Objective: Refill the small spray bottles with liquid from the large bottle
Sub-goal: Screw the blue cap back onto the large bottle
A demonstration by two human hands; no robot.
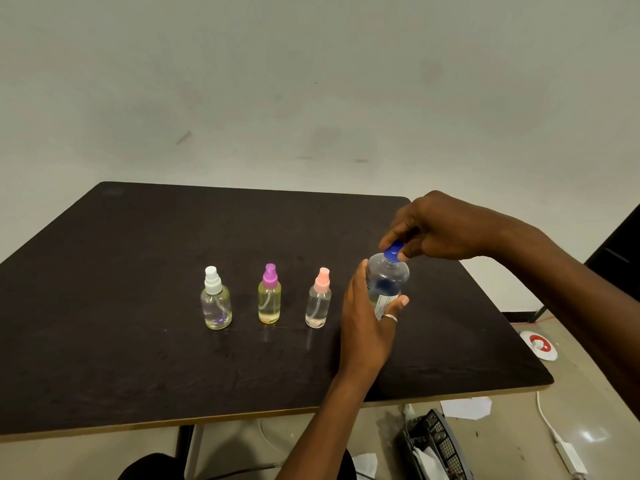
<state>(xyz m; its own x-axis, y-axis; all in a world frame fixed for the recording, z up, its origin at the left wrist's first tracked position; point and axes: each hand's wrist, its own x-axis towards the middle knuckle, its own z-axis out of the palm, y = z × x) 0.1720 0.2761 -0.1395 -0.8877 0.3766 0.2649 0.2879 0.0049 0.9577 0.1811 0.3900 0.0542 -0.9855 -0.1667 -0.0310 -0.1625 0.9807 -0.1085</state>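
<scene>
Three spray bottles (269, 296) stand left of your upright large bottle (387, 283) — left hand (363, 327) grips it, right hand (433, 230) pinches its blue cap (392, 253).

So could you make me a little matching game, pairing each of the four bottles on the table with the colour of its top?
Bottles:
1. leftmost small spray bottle
2. middle small spray bottle
3. right small spray bottle
4. large bottle, held by the left hand

Tops:
A. blue
B. pale pink
C. white
D. purple

Pairs: 1-C, 2-D, 3-B, 4-A. The right hand has its grip on the blue cap.
</scene>
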